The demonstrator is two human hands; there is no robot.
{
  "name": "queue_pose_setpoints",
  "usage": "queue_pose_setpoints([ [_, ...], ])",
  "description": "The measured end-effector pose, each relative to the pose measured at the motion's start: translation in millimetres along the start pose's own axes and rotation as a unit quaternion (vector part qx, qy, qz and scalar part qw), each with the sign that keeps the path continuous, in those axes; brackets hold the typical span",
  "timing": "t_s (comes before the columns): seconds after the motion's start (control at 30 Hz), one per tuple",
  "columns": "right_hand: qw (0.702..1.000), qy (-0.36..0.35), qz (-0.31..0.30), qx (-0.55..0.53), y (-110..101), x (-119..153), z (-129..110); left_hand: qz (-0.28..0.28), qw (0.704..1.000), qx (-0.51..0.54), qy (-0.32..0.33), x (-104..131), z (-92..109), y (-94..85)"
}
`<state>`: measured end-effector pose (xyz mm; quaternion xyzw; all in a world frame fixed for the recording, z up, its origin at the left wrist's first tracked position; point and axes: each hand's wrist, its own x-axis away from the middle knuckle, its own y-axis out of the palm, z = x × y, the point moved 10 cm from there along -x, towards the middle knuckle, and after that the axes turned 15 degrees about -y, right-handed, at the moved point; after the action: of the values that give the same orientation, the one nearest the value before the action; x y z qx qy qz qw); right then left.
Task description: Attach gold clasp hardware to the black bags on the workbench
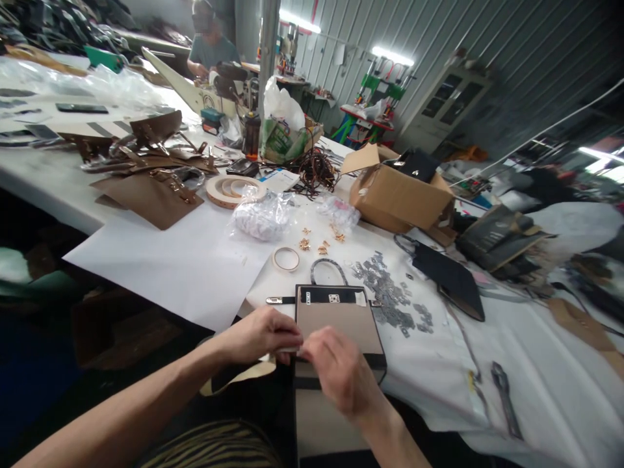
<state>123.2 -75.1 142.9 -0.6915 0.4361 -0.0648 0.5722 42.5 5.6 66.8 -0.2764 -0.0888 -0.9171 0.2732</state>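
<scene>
A beige and black handbag lies in front of me, with a curved handle and a metal lock plate on its dark top band. Over its left edge, my left hand is closed in a pinch on a small pale strip. My right hand is closed too, its fingertips meeting the strip's end above the bag's front; what they hold is hidden. A longer cream strip hangs below my left hand. Beyond the left side of the bag lies a roll of tape.
Grey metal plates are scattered right of the bag, with gold fittings behind it. A cardboard box, a black bag piece and a dark-handled tool lie rightward. Brown leather pieces lie left. A person sits at the back.
</scene>
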Motion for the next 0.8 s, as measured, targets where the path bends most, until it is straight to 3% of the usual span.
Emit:
queue_pose_setpoints([
  [0.07,0.998,-0.045,0.03,-0.036,-3.1,11.9,-11.4,0.015,0.992,0.119,-0.05,-5.3,-21.1,-18.7],
  [0.1,0.997,-0.036,0.049,-0.052,-7.5,20.3,-4.2,0.031,0.985,0.16,-0.053,-6.0,-29.0,-27.2],
  [0.17,0.991,0.055,0.096,-0.071,-20.6,40.6,39.5,0.04,0.981,0.184,-0.033,-5.0,-37.4,-31.5],
  [0.3,0.961,0.223,0.11,-0.123,-28.0,69.4,152.0,0.016,0.994,0.084,0.066,6.7,-25.5,-0.5],
  [0.4,0.948,0.263,0.055,-0.17,-12.9,68.4,199.8,-0.001,0.994,0.02,0.11,17.1,-15.0,30.3],
  [0.5,0.94,0.264,-0.02,-0.216,10.7,60.2,210.4,-0.039,0.992,0.028,0.115,22.8,-15.6,49.9],
  [0.6,0.937,0.263,-0.056,-0.225,26.1,56.5,209.9,-0.048,0.992,0.024,0.118,25.2,-22.4,52.8],
  [0.8,0.941,0.264,-0.024,-0.208,36.0,62.7,222.6,-0.013,0.994,-0.001,0.107,21.7,-35.5,37.6],
])
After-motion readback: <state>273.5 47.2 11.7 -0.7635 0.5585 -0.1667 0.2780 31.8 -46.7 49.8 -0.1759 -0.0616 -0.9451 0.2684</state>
